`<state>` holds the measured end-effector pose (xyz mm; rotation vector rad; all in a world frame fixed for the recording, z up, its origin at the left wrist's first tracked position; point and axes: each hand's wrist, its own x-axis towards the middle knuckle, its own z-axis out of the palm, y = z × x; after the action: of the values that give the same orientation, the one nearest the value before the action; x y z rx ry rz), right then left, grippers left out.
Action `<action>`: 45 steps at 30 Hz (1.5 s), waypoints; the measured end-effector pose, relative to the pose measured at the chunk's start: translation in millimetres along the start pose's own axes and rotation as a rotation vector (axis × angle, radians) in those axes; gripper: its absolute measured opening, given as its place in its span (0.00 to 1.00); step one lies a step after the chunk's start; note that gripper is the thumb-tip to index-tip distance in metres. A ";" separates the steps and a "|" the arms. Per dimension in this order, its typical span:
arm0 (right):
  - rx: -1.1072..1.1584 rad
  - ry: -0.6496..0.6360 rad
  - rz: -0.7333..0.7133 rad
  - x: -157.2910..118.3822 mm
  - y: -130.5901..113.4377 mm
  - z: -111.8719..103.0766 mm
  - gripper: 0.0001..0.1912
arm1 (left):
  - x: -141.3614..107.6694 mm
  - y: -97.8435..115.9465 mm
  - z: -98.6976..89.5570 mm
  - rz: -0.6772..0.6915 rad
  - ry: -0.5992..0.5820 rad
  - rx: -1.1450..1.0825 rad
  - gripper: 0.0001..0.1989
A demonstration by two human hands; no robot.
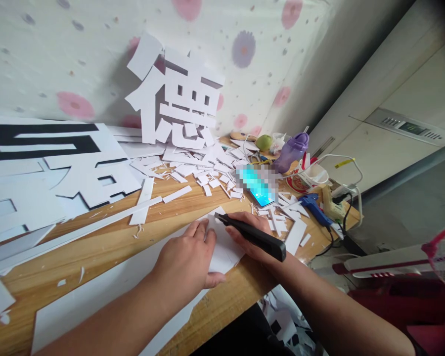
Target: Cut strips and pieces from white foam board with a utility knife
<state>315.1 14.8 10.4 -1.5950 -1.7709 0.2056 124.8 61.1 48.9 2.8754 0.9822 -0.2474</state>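
Observation:
My left hand [189, 254] lies flat on a long white foam board [107, 291], fingers spread and pressing it to the wooden table. Nothing is held in it. My right hand [250, 232] is closed around a black utility knife [257, 237]. The knife's tip points up and left, at the far end of the board just beyond my left fingertips. Whether the blade touches the board I cannot tell. A large white cut-out character [185, 99] leans against the patterned wall behind. More cut-out board pieces [92, 183] lie at the left.
White offcuts [207, 173] litter the table's back. A lit phone [257, 185], a purple bottle [292, 151], a paper tub [307, 177], a blue glue gun [316, 210] and a power strip [333, 202] stand or lie at the right. A long strip [96, 225] crosses the left side.

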 end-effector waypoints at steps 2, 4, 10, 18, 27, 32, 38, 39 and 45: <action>-0.002 0.012 -0.006 -2.3 -0.5 -0.4 0.11 | -0.2 0.2 -0.1 0.005 0.004 0.008 0.40; 0.008 0.022 -0.009 -4.8 -1.0 -0.7 0.11 | -0.5 -0.1 0.5 0.003 0.003 0.017 0.40; 0.001 0.024 -0.018 -12.7 -4.9 -4.9 0.10 | -1.2 -0.7 2.4 -0.005 -0.004 0.016 0.41; -0.019 0.035 -0.089 -25.2 -11.3 -15.4 0.10 | -0.2 -2.2 4.8 -0.004 0.039 0.013 0.38; -0.046 0.043 -0.143 -53.3 -14.5 -29.2 0.11 | -2.2 -2.7 3.6 0.010 0.073 0.016 0.35; -0.068 0.039 -0.152 -72.3 -13.6 -36.1 0.14 | -3.8 -1.8 1.4 0.014 0.065 0.012 0.35; -0.087 0.118 -0.105 -96.4 -16.7 -44.2 0.12 | -6.6 -2.5 3.2 0.012 0.096 0.001 0.36; -0.074 0.165 -0.077 -99.7 -17.1 -45.1 0.10 | -7.1 -2.3 3.4 0.012 0.096 -0.005 0.36; 0.075 0.349 0.103 -96.8 -7.3 -35.5 0.19 | -10.1 -3.9 7.8 -0.003 0.139 -0.052 0.38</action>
<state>327.0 -87.4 0.9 -1.5622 -1.4006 0.0366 113.6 57.0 43.0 2.8762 0.9985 -0.0212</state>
